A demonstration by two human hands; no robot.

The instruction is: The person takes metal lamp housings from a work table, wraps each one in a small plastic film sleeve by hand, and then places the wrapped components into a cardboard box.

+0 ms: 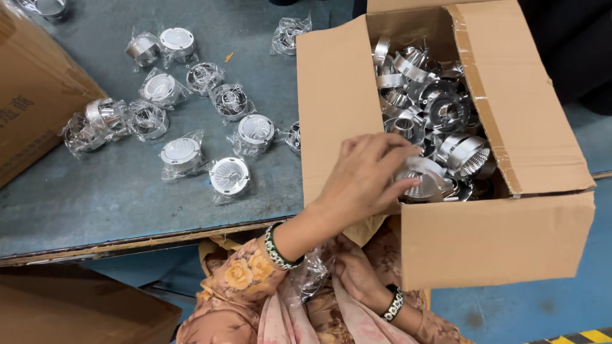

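Metal fitting (426,181) under left hand (366,175), fingers (389,156) curled downward.

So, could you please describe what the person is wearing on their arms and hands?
Both hands are bare, with no gloves or visible rings. The left hand has a green and white beaded bangle at the wrist. The right hand has a dark bangle with pale studs. No sleeves reach the wrists; a peach floral garment lies below.

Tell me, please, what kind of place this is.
Probably a factory packing station: a cardboard box full of shiny metal parts, bagged parts spread on a worn metal table, and the left hand reaching into the box.
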